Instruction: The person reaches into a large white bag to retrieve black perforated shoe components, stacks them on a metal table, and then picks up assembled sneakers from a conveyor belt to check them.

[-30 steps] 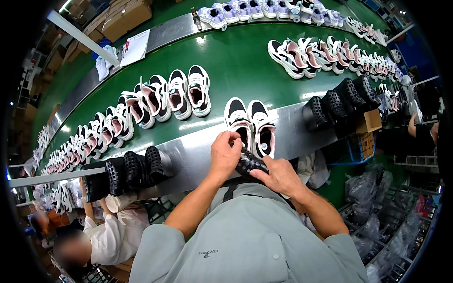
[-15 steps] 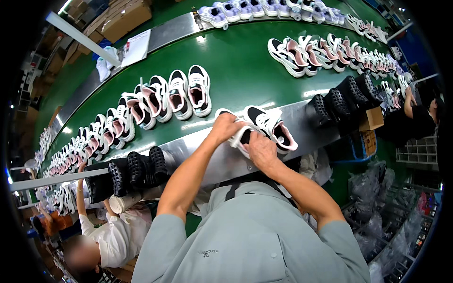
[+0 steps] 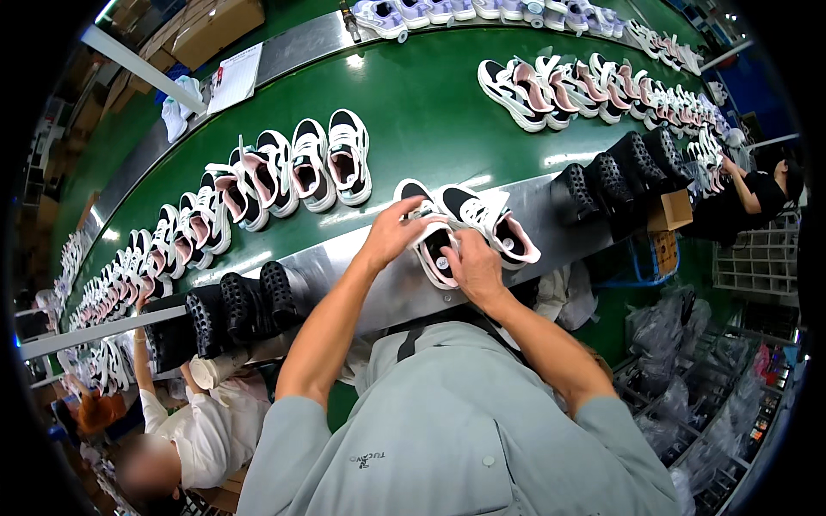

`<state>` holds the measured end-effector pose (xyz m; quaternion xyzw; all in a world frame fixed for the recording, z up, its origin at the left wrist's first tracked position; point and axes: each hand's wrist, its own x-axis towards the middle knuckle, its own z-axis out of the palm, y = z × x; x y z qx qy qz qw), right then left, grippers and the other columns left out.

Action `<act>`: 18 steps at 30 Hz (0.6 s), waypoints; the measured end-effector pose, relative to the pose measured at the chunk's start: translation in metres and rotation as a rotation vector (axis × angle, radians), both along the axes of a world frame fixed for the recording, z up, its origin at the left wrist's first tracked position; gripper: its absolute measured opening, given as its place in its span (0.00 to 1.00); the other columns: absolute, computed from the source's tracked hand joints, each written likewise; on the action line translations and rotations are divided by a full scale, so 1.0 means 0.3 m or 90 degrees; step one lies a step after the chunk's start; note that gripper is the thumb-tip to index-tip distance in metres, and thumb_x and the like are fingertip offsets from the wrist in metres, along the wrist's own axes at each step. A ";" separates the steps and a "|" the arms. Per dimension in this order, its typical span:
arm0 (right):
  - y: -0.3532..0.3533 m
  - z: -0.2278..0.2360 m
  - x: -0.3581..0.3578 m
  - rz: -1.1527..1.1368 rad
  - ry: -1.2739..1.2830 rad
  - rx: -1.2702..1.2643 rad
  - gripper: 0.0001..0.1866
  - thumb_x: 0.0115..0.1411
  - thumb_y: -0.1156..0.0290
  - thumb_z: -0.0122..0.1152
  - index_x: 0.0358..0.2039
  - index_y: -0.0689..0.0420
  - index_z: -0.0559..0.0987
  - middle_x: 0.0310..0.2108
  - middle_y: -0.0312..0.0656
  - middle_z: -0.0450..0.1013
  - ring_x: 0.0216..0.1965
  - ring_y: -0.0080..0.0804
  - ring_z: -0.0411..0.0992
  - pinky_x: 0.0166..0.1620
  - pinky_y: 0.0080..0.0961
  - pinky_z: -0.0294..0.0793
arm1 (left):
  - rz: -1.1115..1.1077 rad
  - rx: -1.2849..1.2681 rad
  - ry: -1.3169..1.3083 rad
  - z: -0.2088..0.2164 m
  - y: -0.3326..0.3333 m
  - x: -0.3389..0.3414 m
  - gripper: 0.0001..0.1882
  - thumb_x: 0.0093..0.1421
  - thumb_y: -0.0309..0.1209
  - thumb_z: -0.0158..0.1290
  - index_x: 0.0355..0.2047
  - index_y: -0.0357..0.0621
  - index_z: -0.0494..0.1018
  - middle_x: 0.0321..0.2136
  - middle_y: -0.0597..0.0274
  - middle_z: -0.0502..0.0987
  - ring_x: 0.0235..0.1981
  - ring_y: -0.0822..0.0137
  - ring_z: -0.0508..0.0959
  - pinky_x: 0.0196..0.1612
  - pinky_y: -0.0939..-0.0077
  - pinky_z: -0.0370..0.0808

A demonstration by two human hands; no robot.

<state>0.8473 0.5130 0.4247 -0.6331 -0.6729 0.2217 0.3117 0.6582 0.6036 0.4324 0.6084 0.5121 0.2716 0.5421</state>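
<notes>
A white and black sneaker [image 3: 437, 258] with pale lining stands on the metal ledge in front of me, toe pointing away. My left hand [image 3: 396, 232] is at its left side, fingers spread and reaching over the lace area. My right hand [image 3: 475, 265] is closed on the right side of its collar; some fingertips are hidden by the shoe. Inside the heel a round light sticker shows on the insole. Close on the right stands a matching sneaker [image 3: 483, 217] with white laces and pink lining, touched by neither hand.
The metal ledge [image 3: 344, 284] borders a green conveyor [image 3: 413, 112] carrying rows of similar sneakers [image 3: 331, 163]. Black studded forms [image 3: 249, 305] stand on the ledge at left, more [image 3: 615, 181] at right. A co-worker in white [image 3: 215, 430] works at left, another in black [image 3: 731, 202] at far right.
My left hand has loosened from the left sneaker, its fingers now spread. My right hand has shifted to the collar's right side, showing more of the shoe's inside. Sneakers on the conveyor appear shifted slightly left.
</notes>
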 end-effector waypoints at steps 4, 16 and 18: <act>0.052 0.013 -0.009 -0.075 -0.041 0.043 0.17 0.59 0.65 0.63 0.43 0.62 0.73 0.30 0.52 0.75 0.34 0.56 0.76 0.35 0.45 0.76 | 0.060 -0.082 0.168 0.001 -0.168 -0.001 0.41 0.50 0.31 0.62 0.64 0.35 0.62 0.57 0.38 0.71 0.60 0.48 0.71 0.63 0.61 0.68; 0.124 -0.019 -0.004 -0.095 0.374 -0.320 0.19 0.59 0.75 0.49 0.49 0.58 0.80 0.31 0.51 0.78 0.33 0.48 0.76 0.42 0.37 0.75 | 0.064 0.133 0.407 -0.050 -0.213 0.002 0.32 0.51 0.35 0.66 0.57 0.49 0.69 0.39 0.51 0.75 0.42 0.48 0.78 0.44 0.54 0.75; 0.171 -0.041 0.001 0.047 0.298 -0.094 0.19 0.56 0.77 0.50 0.48 0.55 0.80 0.36 0.49 0.79 0.41 0.46 0.74 0.49 0.35 0.72 | 0.069 0.139 0.430 -0.052 -0.202 0.023 0.31 0.50 0.35 0.67 0.55 0.49 0.71 0.39 0.52 0.75 0.41 0.50 0.78 0.43 0.56 0.76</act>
